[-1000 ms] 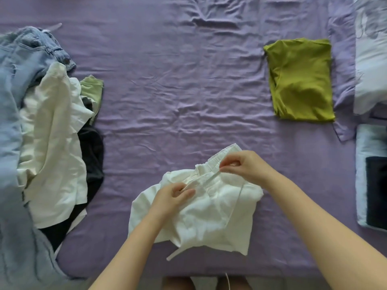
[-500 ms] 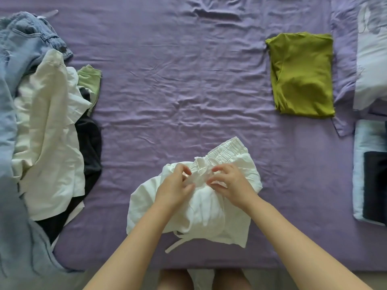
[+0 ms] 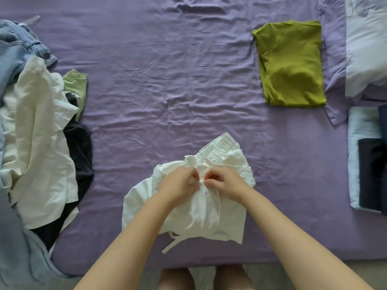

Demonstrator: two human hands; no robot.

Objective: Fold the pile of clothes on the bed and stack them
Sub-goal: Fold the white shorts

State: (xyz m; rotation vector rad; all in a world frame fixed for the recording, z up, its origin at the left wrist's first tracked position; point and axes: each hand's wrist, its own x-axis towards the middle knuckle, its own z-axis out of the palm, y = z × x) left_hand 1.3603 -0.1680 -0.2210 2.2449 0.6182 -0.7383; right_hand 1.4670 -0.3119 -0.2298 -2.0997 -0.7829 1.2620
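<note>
Bed, purple sheet, creased. Unfolded pile at left edge. White shorts, crumpled, elastic waistband, near front edge. Left hand and right hand: fingers pinching the drawstring at the waistband.

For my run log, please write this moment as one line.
stage: untangling | both hands: left hand and right hand pinch white shorts drawstring | folded: green shirt | pile: unfolded
</note>
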